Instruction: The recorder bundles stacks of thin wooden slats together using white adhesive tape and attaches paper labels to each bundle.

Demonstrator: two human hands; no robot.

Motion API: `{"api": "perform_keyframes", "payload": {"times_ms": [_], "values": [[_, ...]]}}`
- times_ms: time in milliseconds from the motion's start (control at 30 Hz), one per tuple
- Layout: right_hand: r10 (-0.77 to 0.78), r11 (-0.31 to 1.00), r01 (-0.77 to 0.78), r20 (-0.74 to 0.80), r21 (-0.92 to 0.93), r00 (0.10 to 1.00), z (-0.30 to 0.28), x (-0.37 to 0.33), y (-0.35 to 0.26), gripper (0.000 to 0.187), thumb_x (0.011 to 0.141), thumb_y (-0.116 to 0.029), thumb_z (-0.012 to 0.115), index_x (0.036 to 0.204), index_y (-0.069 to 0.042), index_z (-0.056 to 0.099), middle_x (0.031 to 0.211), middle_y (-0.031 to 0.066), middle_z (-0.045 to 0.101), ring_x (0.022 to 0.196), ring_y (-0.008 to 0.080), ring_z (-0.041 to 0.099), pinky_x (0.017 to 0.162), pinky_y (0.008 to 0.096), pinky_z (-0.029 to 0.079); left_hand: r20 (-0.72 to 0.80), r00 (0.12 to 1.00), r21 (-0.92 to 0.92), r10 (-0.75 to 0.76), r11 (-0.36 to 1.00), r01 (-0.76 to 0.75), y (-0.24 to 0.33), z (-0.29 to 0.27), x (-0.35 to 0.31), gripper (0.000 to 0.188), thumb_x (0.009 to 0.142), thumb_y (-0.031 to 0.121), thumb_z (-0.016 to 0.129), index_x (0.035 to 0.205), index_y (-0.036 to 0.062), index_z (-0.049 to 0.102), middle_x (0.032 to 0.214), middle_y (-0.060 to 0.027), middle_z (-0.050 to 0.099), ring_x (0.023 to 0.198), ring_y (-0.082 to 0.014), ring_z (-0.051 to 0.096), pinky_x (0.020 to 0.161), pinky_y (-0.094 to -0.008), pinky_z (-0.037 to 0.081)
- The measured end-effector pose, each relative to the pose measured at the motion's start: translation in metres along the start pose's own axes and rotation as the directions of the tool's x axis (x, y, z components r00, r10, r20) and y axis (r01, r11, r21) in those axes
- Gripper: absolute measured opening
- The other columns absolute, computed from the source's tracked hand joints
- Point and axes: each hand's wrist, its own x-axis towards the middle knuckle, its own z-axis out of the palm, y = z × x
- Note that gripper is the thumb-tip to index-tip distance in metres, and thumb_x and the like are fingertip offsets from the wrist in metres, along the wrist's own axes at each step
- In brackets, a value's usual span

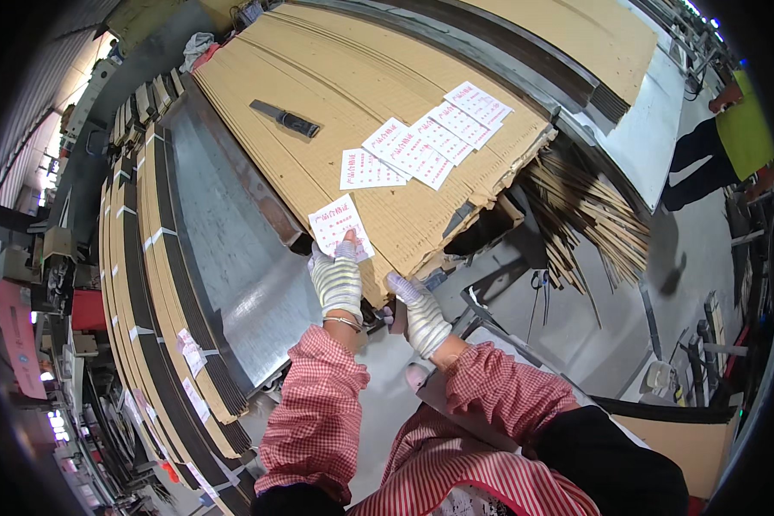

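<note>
Both my forearms reach forward in red-checked sleeves (314, 413), the right one angling inward. My left hand (336, 277), in a striped glove, points ahead with thumb extended, a bracelet (342, 322) circling its wrist. My right hand (421, 316), also gloved, sits lower, thumb stretched up and leftward.

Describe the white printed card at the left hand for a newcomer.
Find the wide tan cardboard stack, then its near end. There the gloved left hand has its thumb on the white printed card. Unlike the overlapping cards, it lies apart.
</note>
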Motion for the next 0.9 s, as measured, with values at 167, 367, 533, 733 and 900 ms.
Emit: {"api": "perform_keyframes", "payload": {"times_ms": [167, 367, 533, 733, 900], "values": [[-0.016, 1.000, 0.016, 0.004, 0.007, 1.000, 0.001, -0.008, 0.001, 0.054, 0.077, -0.045, 0.069, 0.108, -0.004, 0.051, 0.084, 0.0004, 0.052, 0.064, 0.0096, 0.050, 0.054, 0.0242, 0.045, 0.029, 0.999, -0.165, 0.037, 0.986, -0.031, 0.016, 0.004, -0.017, 0.036, 0.081, 0.014, 0.068, 0.107, -0.0070, 0.055, 0.098, -0.0126, 0.064, 0.079, -0.0174, 0.062, 0.071, -0.0285, 0.051], [-0.037, 0.995, 0.041, 0.042, -0.088, 0.998, -0.042, -0.052, 0.008, 0.062, 0.079, -0.050, 0.065, 0.116, -0.003, 0.048, 0.084, 0.0026, 0.052, 0.063, 0.0075, 0.049, 0.049, 0.0210, 0.041, 0.018, 0.998, -0.230, -0.067, 0.971, 0.070, 0.013, 0.011, -0.086, 0.041, 0.080, 0.006, 0.068, 0.115, -0.0047, 0.048, 0.094, -0.0095, 0.063, 0.076, -0.0139, 0.061, 0.068, -0.0267, 0.052], [-0.395, 0.411, 0.333, 0.164, -0.849, 0.904, -0.041, -0.040, -0.041, 0.059, 0.085, -0.048, 0.057, 0.117, 0.001, 0.049, 0.094, 0.0179, 0.058, 0.081, 0.0288, 0.057, 0.072, 0.0362, 0.046, 0.029, 0.990, -0.392, -0.141, 0.909, 0.141, 0.015, 0.014, -0.093, 0.040, 0.081, 0.004, 0.067, 0.116, -0.0027, 0.048, 0.095, -0.0068, 0.062, 0.075, -0.0123, 0.060, 0.066, -0.0261, 0.053], [-0.125, -0.156, 0.232, 0.252, -0.960, 0.960, 0.000, -0.035, -0.062, 0.049, 0.093, -0.044, 0.042, 0.104, 0.001, 0.058, 0.093, 0.0267, 0.061, 0.089, 0.0417, 0.058, 0.081, 0.0442, 0.046, 0.046, 0.986, -0.471, -0.157, 0.867, 0.160, 0.010, 0.009, -0.092, 0.043, 0.080, 0.007, 0.068, 0.117, -0.0028, 0.049, 0.097, -0.0076, 0.061, 0.079, -0.0128, 0.059, 0.068, -0.0265, 0.052], [-0.090, -0.144, 0.243, 0.257, -0.959, 0.962, -0.003, -0.025, -0.061, 0.049, 0.093, -0.043, 0.041, 0.097, 0.003, 0.060, 0.094, 0.0266, 0.060, 0.093, 0.0413, 0.057, 0.083, 0.0444, 0.044, -0.024, 0.990, -0.342, -0.137, 0.932, 0.120, -0.004, 0.013, -0.091, 0.054, 0.077, 0.012, 0.071, 0.122, -0.0048, 0.047, 0.105, -0.0112, 0.056, 0.086, -0.0150, 0.057, 0.072, -0.0271, 0.049]]}}
